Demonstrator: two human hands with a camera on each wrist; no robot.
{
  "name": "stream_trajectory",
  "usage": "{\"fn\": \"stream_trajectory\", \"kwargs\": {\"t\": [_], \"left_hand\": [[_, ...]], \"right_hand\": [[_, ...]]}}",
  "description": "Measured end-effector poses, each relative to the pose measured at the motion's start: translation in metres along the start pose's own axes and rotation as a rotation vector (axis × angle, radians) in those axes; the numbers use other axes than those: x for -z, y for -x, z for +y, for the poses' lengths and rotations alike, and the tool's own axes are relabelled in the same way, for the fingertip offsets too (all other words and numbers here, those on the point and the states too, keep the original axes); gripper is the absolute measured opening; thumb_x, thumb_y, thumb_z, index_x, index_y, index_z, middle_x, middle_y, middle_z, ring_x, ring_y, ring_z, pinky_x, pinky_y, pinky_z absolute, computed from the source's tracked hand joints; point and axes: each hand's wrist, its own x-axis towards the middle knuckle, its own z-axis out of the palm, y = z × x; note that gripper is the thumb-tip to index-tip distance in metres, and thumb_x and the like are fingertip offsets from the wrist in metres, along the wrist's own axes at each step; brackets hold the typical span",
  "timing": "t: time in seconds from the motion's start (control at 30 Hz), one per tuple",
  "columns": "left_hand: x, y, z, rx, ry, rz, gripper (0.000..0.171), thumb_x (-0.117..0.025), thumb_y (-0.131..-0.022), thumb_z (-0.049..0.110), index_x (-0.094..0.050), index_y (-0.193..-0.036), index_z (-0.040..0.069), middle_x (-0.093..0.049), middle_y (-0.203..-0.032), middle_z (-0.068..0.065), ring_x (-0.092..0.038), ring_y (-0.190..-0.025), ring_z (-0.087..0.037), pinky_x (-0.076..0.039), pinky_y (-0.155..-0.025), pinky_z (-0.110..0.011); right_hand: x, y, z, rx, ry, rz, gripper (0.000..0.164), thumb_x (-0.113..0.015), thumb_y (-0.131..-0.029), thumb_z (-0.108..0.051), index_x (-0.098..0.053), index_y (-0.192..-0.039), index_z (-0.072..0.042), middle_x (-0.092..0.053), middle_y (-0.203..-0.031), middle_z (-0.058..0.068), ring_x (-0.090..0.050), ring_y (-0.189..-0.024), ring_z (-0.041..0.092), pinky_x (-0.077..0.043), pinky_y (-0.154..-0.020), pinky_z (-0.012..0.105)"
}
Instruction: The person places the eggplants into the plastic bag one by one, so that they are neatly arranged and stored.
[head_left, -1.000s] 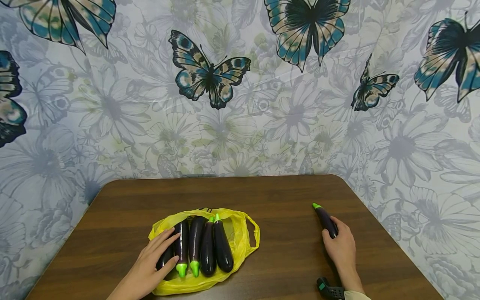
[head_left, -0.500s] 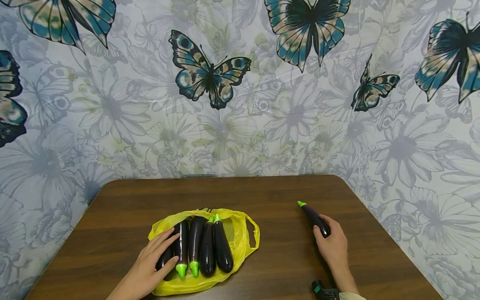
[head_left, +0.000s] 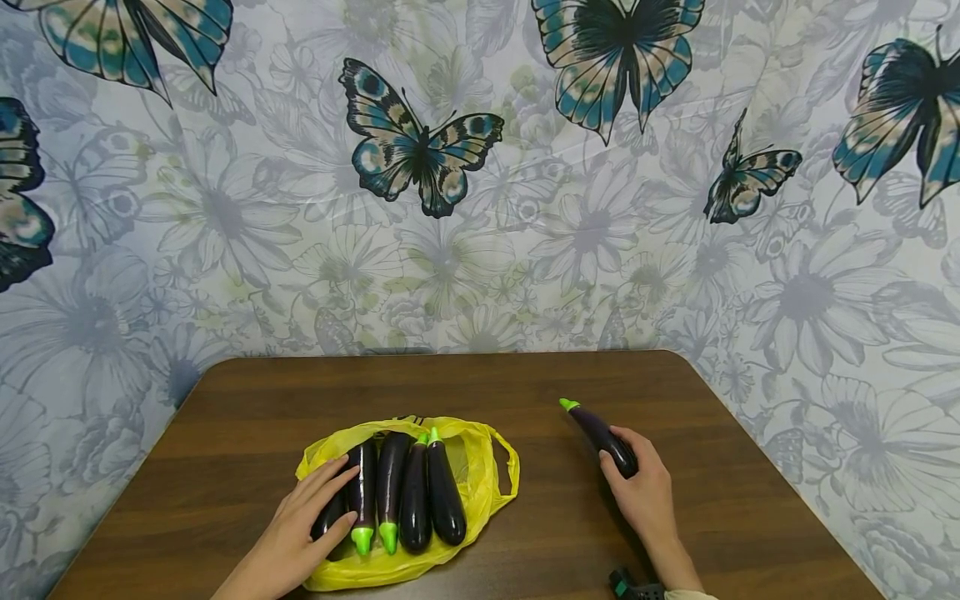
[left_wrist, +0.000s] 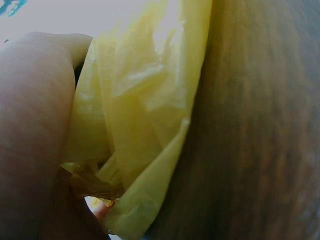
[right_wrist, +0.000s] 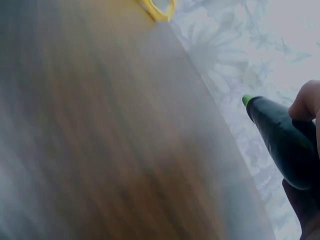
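Note:
My right hand (head_left: 647, 492) holds a dark purple eggplant (head_left: 600, 433) by its rounded end. Its green stem tip points up and left, away from me. In the right wrist view the thumb and fingers wrap the thick end of this eggplant (right_wrist: 282, 135). A yellow plastic bag (head_left: 491, 429) lies spread on the table, with several eggplants (head_left: 447, 492) side by side in it, some stem-up, some stem-down. My left hand (head_left: 300, 521) rests with extended fingers over the leftmost eggplant (head_left: 328, 515), which it partly hides. Close up in the left wrist view, the bag (left_wrist: 145, 100) crumples beside the hand.
The brown wooden table (head_left: 525, 375) has rounded far corners and stands against a wall covering (head_left: 480, 275) with butterflies and flowers. The bag's handle loop (head_left: 513, 471) sticks out on its right side. A black device (head_left: 633, 586) is strapped at my right wrist.
My right hand has moved left across the table with the eggplant, toward the bag, and the eggplant has tilted further left. The left hand and the bag stay put.

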Motion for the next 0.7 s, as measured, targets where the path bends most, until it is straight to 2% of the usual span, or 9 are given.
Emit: {"fn": "stream_trajectory", "kwargs": {"t": [0.1, 0.23, 0.5, 0.7], "left_hand": [[0.000, 0.000, -0.001, -0.002, 0.007, -0.001, 0.056, -0.071, -0.099, 0.031, -0.054, -0.151, 0.020, -0.045, -0.159, -0.013, -0.040, -0.143, -0.043, -0.035, -0.098, -0.078], [-0.001, 0.000, -0.001, -0.002, 0.009, -0.003, 0.056, -0.070, -0.099, 0.032, -0.054, -0.151, 0.020, -0.045, -0.159, -0.013, -0.040, -0.143, -0.044, -0.035, -0.097, -0.078], [-0.001, 0.000, -0.001, 0.003, 0.006, -0.006, 0.056, -0.070, -0.099, 0.032, -0.054, -0.151, 0.018, -0.045, -0.159, -0.014, -0.039, -0.143, -0.044, -0.035, -0.097, -0.078], [0.000, 0.000, 0.000, 0.012, 0.008, -0.011, 0.056, -0.070, -0.099, 0.033, -0.053, -0.152, 0.020, -0.044, -0.159, -0.014, -0.039, -0.144, -0.044, -0.034, -0.098, -0.079]], "right_hand": [[-0.003, 0.002, -0.005, 0.038, -0.033, -0.012, 0.044, -0.081, -0.086, -0.004, -0.069, -0.128, -0.011, -0.068, -0.128, 0.010, -0.067, -0.112, 0.029, -0.043, -0.086, 0.014], [-0.008, 0.005, -0.010, 0.100, -0.070, -0.027, 0.046, -0.082, -0.084, -0.002, -0.070, -0.126, -0.012, -0.069, -0.127, 0.007, -0.067, -0.111, 0.025, -0.041, -0.087, 0.007], [-0.019, 0.013, -0.022, 0.236, -0.137, -0.056, 0.050, -0.084, -0.081, 0.001, -0.070, -0.126, -0.013, -0.069, -0.128, 0.004, -0.068, -0.110, 0.025, -0.045, -0.089, 0.009], [-0.025, 0.020, -0.038, 0.303, -0.180, -0.112, 0.050, -0.084, -0.082, -0.002, -0.069, -0.129, -0.015, -0.067, -0.132, 0.004, -0.066, -0.117, 0.024, -0.046, -0.097, 0.012]]}}
